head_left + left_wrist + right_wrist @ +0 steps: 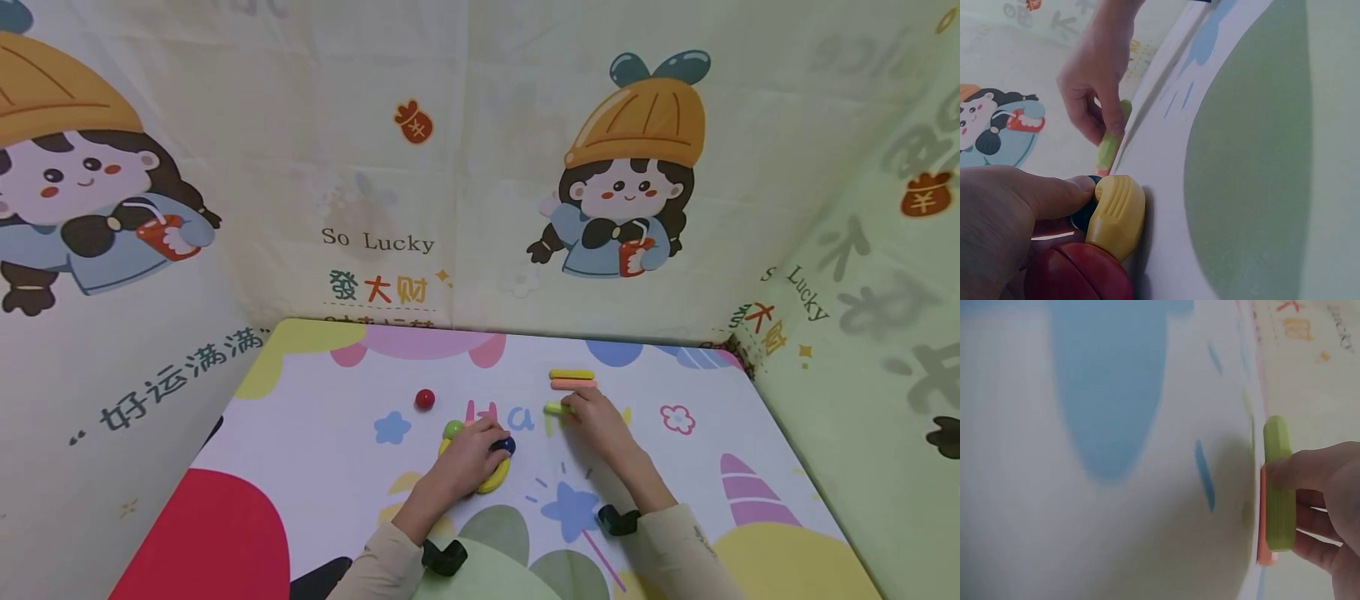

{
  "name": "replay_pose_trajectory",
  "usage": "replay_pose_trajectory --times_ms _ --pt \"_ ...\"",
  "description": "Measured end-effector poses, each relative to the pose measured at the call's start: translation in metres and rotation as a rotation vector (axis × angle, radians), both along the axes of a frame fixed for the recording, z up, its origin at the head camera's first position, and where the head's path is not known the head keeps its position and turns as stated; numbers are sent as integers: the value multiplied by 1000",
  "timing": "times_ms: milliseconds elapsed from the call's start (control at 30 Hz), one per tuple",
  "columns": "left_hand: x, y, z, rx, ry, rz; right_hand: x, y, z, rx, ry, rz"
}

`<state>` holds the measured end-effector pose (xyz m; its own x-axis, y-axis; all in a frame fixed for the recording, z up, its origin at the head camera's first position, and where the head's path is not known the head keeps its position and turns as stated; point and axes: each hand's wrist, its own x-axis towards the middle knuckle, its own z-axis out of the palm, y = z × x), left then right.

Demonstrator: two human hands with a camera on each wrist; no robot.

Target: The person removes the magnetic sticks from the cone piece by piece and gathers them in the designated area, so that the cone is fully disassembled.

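Your right hand [597, 422] pinches a slim, straight, lime-green stick [1280, 515] near the pink stick [573, 384] lying on the surface [322, 433]; your left hand [467, 460] grips a glossy, dark-blue ball [506, 446] beside a curved, grooved yellow piece [1116, 219].

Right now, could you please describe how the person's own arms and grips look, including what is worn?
The left grip and right grip are bare human hands. The left sleeve and right sleeve are beige; the right one bears a small dark mark, unreadable here. An angular black piece shows at each cuff, left and right. No cables are visible.
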<state>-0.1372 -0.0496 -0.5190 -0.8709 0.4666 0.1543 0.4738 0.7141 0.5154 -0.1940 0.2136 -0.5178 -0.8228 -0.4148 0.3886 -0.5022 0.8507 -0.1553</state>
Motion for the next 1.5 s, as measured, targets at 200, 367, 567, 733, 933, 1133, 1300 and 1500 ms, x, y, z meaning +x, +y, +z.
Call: replay_pose_trajectory --times_ms 200,367,567,733,933,1133,1300,1500 --pt "0 0 -1 6 -3 4 -13 7 -1 -8 21 -20" --pt "-1 -1 -3 4 11 0 -21 10 -2 4 -7 -61" --pt "-1 0 -4 8 18 -3 -25 12 -4 9 2 -57" --pt "-1 -1 -4 12 17 -1 -27 11 -5 -4 28 -33" --pt "-3 -1 -3 0 0 -1 -32 10 -3 -14 49 -24" --pt "-3 -2 -2 2 3 -16 -35 10 -3 -23 55 -26" --pt "-3 -1 -3 -2 15 -16 -35 10 -3 -34 63 -19" --pt "-3 -1 -2 -19 11 -8 -31 8 -1 -51 56 -35"
